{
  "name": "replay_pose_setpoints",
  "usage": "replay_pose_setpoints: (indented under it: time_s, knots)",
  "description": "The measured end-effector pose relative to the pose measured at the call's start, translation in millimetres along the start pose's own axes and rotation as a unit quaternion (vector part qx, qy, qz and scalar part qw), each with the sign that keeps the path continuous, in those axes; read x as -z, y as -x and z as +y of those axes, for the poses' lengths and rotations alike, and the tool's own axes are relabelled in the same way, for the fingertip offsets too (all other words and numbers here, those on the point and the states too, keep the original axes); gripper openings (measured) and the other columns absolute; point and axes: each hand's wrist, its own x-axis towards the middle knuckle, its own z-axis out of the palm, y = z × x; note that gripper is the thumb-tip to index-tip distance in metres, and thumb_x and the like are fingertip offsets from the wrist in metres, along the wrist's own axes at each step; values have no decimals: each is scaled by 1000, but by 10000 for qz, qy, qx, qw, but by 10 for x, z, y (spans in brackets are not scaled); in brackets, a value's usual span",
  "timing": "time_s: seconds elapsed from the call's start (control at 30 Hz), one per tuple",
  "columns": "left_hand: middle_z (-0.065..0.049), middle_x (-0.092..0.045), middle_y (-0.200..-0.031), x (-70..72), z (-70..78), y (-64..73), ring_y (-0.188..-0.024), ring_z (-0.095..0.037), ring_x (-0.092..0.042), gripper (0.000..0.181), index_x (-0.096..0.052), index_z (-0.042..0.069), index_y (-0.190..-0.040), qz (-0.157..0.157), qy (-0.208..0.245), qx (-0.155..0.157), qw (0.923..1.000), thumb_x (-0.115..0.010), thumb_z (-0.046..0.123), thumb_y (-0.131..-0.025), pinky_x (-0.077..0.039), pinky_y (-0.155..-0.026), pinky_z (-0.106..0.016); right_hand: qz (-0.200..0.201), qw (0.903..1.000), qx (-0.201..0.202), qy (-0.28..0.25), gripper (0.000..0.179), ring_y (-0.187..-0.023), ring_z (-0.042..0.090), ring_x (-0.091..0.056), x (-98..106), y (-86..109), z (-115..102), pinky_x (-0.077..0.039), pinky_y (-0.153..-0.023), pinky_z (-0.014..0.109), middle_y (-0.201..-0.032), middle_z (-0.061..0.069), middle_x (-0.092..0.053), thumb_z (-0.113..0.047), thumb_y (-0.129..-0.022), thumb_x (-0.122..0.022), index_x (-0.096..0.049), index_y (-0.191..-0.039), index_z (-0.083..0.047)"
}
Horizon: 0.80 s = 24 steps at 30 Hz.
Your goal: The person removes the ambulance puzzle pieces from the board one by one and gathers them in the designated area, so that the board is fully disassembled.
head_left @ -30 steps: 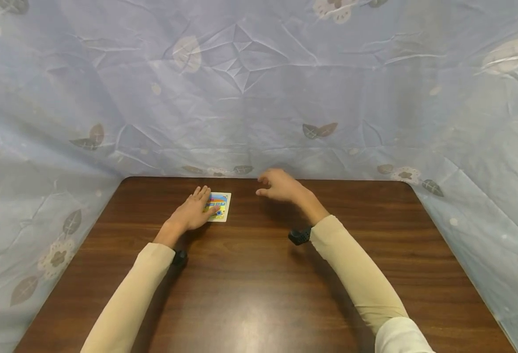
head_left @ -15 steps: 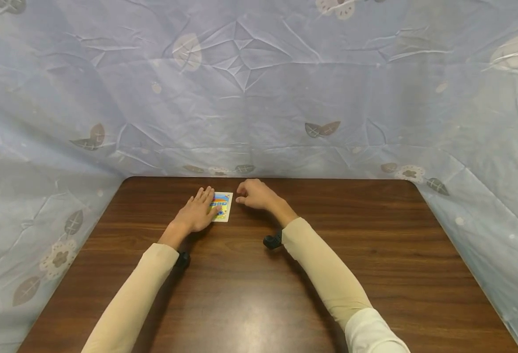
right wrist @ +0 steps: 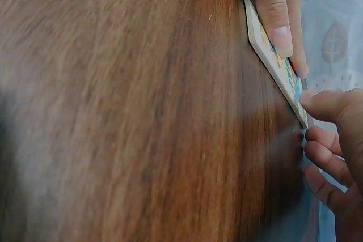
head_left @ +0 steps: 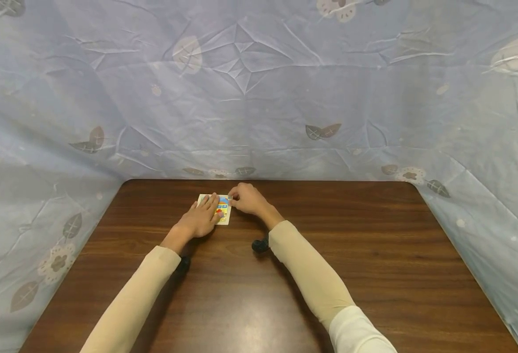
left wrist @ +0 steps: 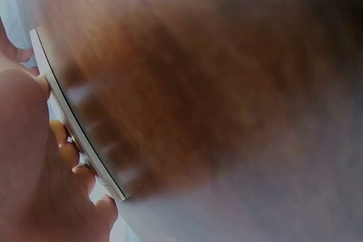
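I see L hand (head_left: 200, 218) flat on the board (head_left: 225, 214), fingers straight, near the tabletop's (head_left: 338, 225) far edge, L of ctr. R hand (head_left: 250, 200) pinches its far R corner, thumb on top. R wrist cam shows fingertips (right wrist: 320, 137) below; head cam doesn't.

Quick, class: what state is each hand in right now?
Left hand: open, flat on the card.
Right hand: closed, pinching the card's corner.

I see bare left hand (head_left: 201, 216) palm down, fingers outstretched, left of centre | bare right hand (head_left: 247, 199) near centre, thumb and forefinger close together | beige-sleeved left forearm (head_left: 133, 296), right forearm (head_left: 310, 268) slant inward from bottom
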Motion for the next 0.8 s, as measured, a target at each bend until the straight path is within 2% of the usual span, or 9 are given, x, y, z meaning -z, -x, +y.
replay_pose_setpoints:
  time_s: [0.2, 0.37, 0.53, 0.8]
  knots:
    - [-14, 2, -179, -11, -3, -6, -167, -38, -1, 72, -1, 6, -169, 6, -128, 40, 9999, -26, 46, -116, -6, -134, -63, 3, 9999, -108, 46, 29, -122, 26, -71, -27, -8, -51, -61, -105, 39, -131, 9, -75, -23, -104, -69, -76, -127, -7]
    - [-14, 3, -179, 1, -2, 7, -167, -37, -1, 72, 0, 6, -169, -38, -196, 42, 9998, -27, 46, -116, -6, -135, -62, 131, 9996, -205, 167, 29, -118, 27, -68, -59, -15, -77, -61, -102, 41, -128, 10, -71, -25, -103, -70, -77, -126, -8]
    - [-15, 2, -179, -3, -8, 4, -166, -38, -2, 72, -1, 5, -169, -38, -219, 3, 9998, -27, 46, -116, -7, -135, -63, 90, 9991, -336, 247, 30, -119, 26, -64, -81, -24, -111, -58, -104, 40, -129, 10, -68, -25, -103, -70, -74, -127, -7]
    - [-15, 3, -179, 6, 5, 20, -166, -38, -1, 72, 0, 5, -169, -49, -180, -25, 9998, -27, 45, -116, -6, -135, -62, 126, 9987, -488, -28, 28, -115, 28, -62, -82, -41, -156, -57, -102, 40, -126, 14, -63, -17, -101, -70, -70, -124, -2]
